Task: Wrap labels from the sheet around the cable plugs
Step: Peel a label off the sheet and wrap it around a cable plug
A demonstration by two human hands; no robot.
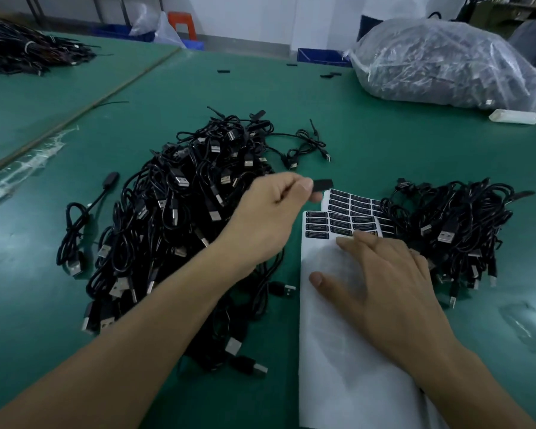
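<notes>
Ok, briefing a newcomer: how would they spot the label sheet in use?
On the green table, right of the big cable pile, lie white sheets. It is the top sheet, pressed by the right hand; unlike the lower sheet, it is mostly bare.

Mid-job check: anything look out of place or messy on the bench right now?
Nothing serious. A few small black bits lie loose far out on the table, away from the cables. The two label sheets overlap askew by the right hand. Torn tape sticks to the table at left. The left hand pinches a black piece.
</notes>
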